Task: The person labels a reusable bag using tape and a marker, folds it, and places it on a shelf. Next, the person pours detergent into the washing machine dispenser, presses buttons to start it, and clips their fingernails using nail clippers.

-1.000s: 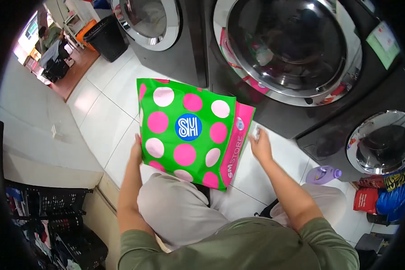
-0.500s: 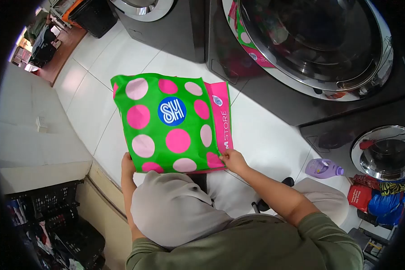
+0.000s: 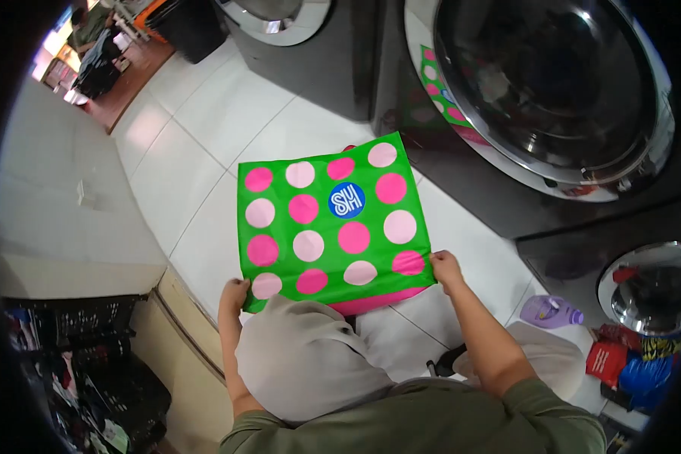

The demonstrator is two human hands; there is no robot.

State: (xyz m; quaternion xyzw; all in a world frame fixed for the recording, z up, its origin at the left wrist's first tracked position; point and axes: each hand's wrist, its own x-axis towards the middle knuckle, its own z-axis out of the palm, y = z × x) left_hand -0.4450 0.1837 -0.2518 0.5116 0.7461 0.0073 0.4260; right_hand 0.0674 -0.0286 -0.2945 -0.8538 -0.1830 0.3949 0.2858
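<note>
A green shopping bag (image 3: 328, 256) with pink dots and a round blue logo is stretched out in front of my knees. My left hand (image 3: 236, 290) is closed on its near left corner. At the near right corner, my right hand (image 3: 446, 268) pinches the bag's edge. The broad dotted face is turned up toward me, and a pink strip shows along the near edge. A small bit of something red peeks out behind the far edge.
Front-loading washers (image 3: 552, 83) stand ahead and to the right. A purple detergent bottle (image 3: 550, 311) is at right, near bright bags (image 3: 634, 371). Black crates (image 3: 121, 386) with clothes are at lower left. A person (image 3: 92, 34) is at far upper left, near a black bin (image 3: 189, 30).
The bag has turned and spread flatter, showing its full dotted face; the pink lettered side has gone out of sight. Both hands have shifted right in view, still holding its corners.
</note>
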